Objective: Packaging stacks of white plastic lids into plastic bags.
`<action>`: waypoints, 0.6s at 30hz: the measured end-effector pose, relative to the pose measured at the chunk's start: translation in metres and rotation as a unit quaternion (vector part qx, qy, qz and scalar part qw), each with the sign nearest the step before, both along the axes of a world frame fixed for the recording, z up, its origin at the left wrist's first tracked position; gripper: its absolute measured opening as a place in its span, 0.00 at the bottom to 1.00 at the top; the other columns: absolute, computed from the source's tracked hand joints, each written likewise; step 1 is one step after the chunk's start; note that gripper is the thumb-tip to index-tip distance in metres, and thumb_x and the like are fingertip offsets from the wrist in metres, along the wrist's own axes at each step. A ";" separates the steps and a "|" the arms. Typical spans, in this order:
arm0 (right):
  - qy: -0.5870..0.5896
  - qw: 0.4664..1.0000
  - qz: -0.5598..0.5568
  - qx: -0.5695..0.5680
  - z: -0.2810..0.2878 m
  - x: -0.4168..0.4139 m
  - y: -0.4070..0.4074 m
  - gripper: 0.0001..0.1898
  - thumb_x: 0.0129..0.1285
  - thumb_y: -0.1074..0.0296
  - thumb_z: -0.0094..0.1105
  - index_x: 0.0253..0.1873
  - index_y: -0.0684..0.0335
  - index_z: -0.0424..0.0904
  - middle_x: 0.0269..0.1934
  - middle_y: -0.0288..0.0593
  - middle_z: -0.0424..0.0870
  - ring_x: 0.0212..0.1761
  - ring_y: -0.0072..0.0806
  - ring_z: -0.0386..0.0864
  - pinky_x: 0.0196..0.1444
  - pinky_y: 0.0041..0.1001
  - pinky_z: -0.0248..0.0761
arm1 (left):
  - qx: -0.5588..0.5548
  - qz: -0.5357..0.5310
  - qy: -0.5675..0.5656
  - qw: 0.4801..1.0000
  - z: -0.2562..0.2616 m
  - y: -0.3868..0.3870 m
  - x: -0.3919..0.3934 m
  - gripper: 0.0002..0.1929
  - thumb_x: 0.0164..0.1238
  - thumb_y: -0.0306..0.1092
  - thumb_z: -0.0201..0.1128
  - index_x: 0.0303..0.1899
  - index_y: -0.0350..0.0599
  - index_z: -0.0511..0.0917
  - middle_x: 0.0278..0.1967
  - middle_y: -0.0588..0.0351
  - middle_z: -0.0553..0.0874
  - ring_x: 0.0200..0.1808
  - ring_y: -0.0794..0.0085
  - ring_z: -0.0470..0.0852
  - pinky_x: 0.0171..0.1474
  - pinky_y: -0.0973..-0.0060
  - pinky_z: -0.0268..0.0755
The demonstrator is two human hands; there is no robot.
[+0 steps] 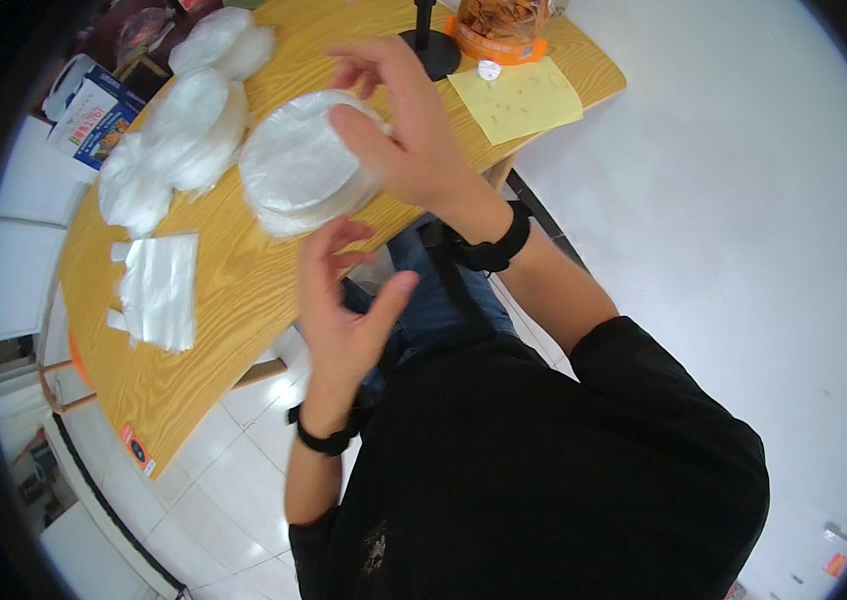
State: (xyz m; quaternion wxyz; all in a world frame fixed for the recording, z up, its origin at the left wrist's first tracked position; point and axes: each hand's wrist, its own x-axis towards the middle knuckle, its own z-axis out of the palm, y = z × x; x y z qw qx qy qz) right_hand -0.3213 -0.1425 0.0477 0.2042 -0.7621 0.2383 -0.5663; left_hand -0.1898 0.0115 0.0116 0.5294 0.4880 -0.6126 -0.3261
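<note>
A round stack of clear plastic film covers or bags (296, 161) lies near the front edge of the wooden table. My right hand (401, 127) is over its right side, fingers apart and curved, holding nothing. Whether it touches the stack I cannot tell, as the hand is blurred. Below the stack, at the table edge, my left hand (345, 300) is raised with thumb and fingers spread and nothing in it. Beyond the stack sit loose bundles of similar thin plastic (195, 127). A flat pile of white plastic vest bags (161, 292) lies to the left.
The wooden table (243, 292) has a curved edge and an orange sticker (137, 448) at its left end. To the right are a black round stand base (435, 56), a snack tub with an orange base (502, 34) and a yellow paper sheet (521, 101). A printed box (97, 120) stands behind.
</note>
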 end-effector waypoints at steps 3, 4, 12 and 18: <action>-0.101 0.993 0.036 -0.047 0.025 0.037 0.005 0.19 0.62 0.69 0.62 0.58 0.62 0.74 0.42 0.41 0.79 0.47 0.32 0.79 0.46 0.31 0.72 | 0.048 -0.011 0.214 0.976 -0.022 -0.003 -0.039 0.33 0.59 0.27 0.74 0.65 0.33 0.70 0.57 0.46 0.80 0.61 0.61 0.79 0.63 0.66 0.72; -0.138 0.987 0.081 0.011 0.034 0.050 0.010 0.18 0.63 0.70 0.61 0.57 0.62 0.74 0.40 0.40 0.79 0.44 0.30 0.80 0.42 0.30 0.73 | 0.075 -0.013 0.305 0.949 -0.023 -0.002 -0.038 0.31 0.60 0.25 0.73 0.65 0.32 0.71 0.57 0.47 0.82 0.60 0.63 0.80 0.62 0.67 0.74; -0.050 0.994 0.013 -0.097 0.043 0.078 0.017 0.13 0.60 0.71 0.61 0.50 0.61 0.77 0.36 0.44 0.81 0.39 0.39 0.81 0.39 0.36 0.75 | 0.125 -0.098 0.463 0.872 -0.039 0.000 -0.024 0.24 0.65 0.19 0.67 0.63 0.33 0.74 0.55 0.52 0.84 0.56 0.71 0.83 0.62 0.74 0.74; -0.013 0.985 -0.036 -0.171 0.035 0.084 0.005 0.09 0.60 0.71 0.62 0.46 0.59 0.79 0.33 0.41 0.81 0.34 0.41 0.80 0.35 0.37 0.73 | 0.127 -0.126 0.500 0.847 -0.055 0.000 -0.022 0.28 0.66 0.29 0.70 0.64 0.32 0.71 0.55 0.50 0.84 0.57 0.67 0.84 0.64 0.67 0.76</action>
